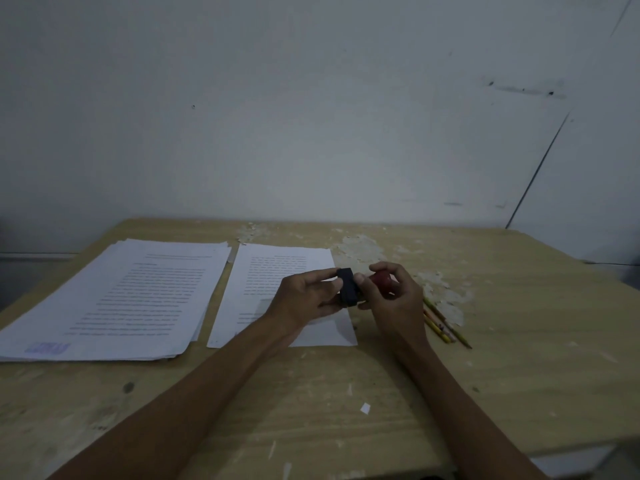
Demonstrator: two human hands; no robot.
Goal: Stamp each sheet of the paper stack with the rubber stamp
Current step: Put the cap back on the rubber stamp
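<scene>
Head view: left hand [308, 294] grips a black block [347, 286], right hand [391, 292] curls round the red-handled rubber stamp [381, 279], both held together above a single printed sheet [277, 271] on the desk [519, 323]. Paper stack [131, 292] lies left of it, purple stamp mark [47, 348] at its near corner. Pencils [443, 323] lie right.

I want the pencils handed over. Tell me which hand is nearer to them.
Right. The right hand is just left of the pencils, nearly over their far ends; the left hand is farther left, over the single sheet.
</scene>
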